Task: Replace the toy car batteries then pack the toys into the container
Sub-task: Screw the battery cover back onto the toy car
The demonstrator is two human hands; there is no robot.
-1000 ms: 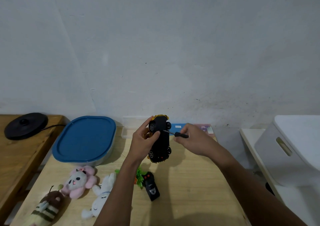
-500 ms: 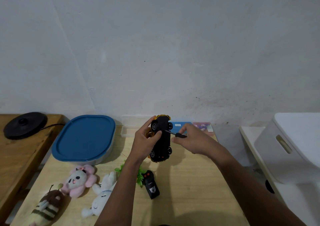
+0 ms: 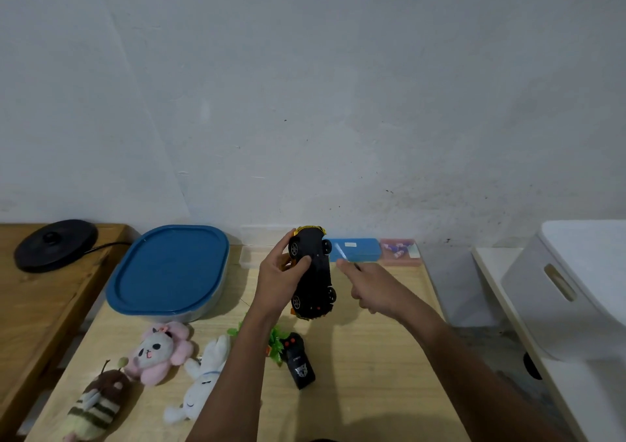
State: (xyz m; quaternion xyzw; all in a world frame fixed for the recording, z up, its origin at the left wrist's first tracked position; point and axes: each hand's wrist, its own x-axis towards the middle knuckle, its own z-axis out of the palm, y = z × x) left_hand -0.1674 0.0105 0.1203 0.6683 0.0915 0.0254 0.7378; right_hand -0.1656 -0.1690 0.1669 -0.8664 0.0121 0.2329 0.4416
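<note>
My left hand (image 3: 283,277) holds the black toy car (image 3: 313,274) on its side above the light wooden table (image 3: 366,374), its black underside facing me and its yellow nose pointing at the wall. My right hand (image 3: 372,284) is just right of the car, closed on a thin screwdriver (image 3: 341,251) that is motion-blurred and clear of the car. The container with the blue lid (image 3: 169,269) sits shut at the table's back left. A pink panda plush (image 3: 159,352), a white rabbit plush (image 3: 203,374) and a striped bee plush (image 3: 98,404) lie at the front left.
A black remote (image 3: 299,362) and a green leafy toy (image 3: 276,340) lie under my left forearm. Against the wall are a clear tray (image 3: 249,255), a blue box (image 3: 359,250) and a pink box (image 3: 401,253). A kettle base (image 3: 56,243) sits left, a white bin (image 3: 576,289) right.
My right hand has drawn the screwdriver away from the car's underside, to the right and slightly down. The left hand keeps the car in nearly the same pose.
</note>
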